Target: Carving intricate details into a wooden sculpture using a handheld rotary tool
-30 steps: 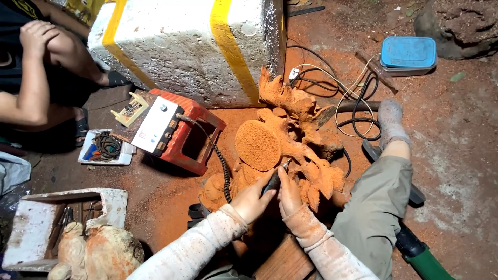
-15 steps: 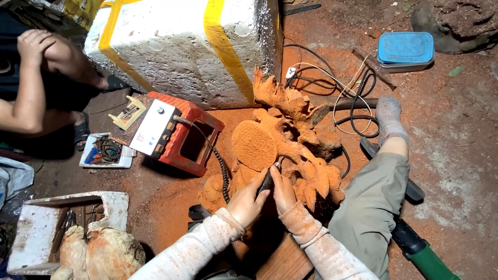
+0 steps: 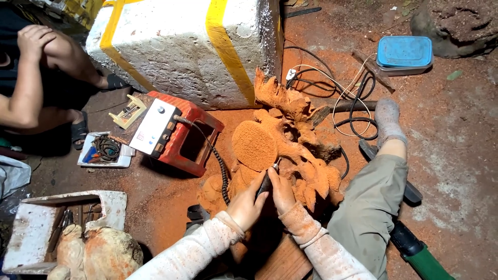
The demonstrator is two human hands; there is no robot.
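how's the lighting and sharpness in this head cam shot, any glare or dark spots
Head view: bright light falls from above on the white foam block and the orange wood carving, mild glare on the block's top; the left edge and bottom centre under the hands sink into shadow; both hands and the handheld carving tool look sharp, no motion blur.

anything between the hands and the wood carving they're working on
Nothing visible. Both hands, left hand and right hand, already rest against the orange wood carving, holding a thin rotary tool whose tip meets the wood. Its coiled cord runs off to the left side.
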